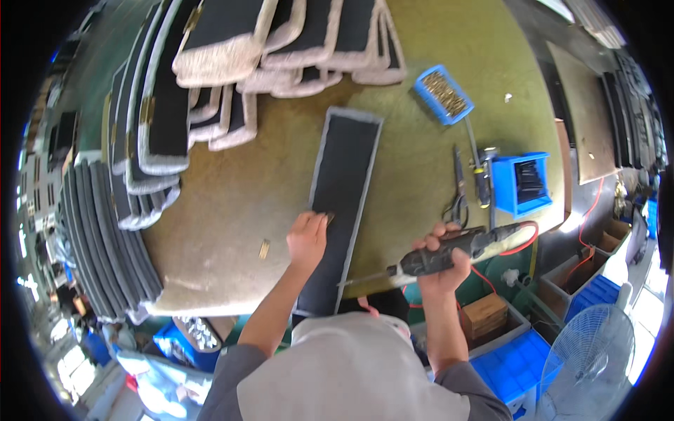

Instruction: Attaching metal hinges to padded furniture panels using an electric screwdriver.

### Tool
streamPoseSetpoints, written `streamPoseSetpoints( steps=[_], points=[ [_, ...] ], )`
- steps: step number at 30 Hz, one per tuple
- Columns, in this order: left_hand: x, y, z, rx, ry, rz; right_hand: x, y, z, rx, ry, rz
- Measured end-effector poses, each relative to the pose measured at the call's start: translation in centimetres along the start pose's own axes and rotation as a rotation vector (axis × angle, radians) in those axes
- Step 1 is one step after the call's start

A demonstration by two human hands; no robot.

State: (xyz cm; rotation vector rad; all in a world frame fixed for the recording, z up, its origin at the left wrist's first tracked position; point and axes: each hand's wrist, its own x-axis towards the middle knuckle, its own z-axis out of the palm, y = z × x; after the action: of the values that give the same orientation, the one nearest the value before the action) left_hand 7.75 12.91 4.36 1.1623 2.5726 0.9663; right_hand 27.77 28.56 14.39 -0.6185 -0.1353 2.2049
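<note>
Left hand (307, 238) presses flat, open, on the limp, light black mat (342, 203); right hand (442, 263) closed around stiff power tool (449, 252), gripped mid-body.

1 head-worn fisheye view looks steeply down from above the person's cap onto the desk (232, 210), close over both forearms; edges bend toward the dark circular rim.

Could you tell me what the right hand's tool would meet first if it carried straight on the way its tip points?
Probably the long black mat: the right hand holds the power tool with its tip aimed left at the mat's right edge, though height is unclear.
</note>
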Motion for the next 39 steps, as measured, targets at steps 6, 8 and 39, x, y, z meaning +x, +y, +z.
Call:
streamPoseSetpoints(
  steps=[6,8,39],
  points=[
    [1.5,0.1,0.8,0.026,0.066,-0.073,0.6,0.2,0.0,0.050,-0.060,0.014],
    [2.4,0.0,1.6,0.061,0.089,-0.125,0.7,0.0,0.0,0.023,-0.080,0.030],
    [11.2,-0.1,5.1,-0.026,0.210,-0.053,3.5,-0.2,2.8,-0.225,-0.200,-0.221]
  ],
)
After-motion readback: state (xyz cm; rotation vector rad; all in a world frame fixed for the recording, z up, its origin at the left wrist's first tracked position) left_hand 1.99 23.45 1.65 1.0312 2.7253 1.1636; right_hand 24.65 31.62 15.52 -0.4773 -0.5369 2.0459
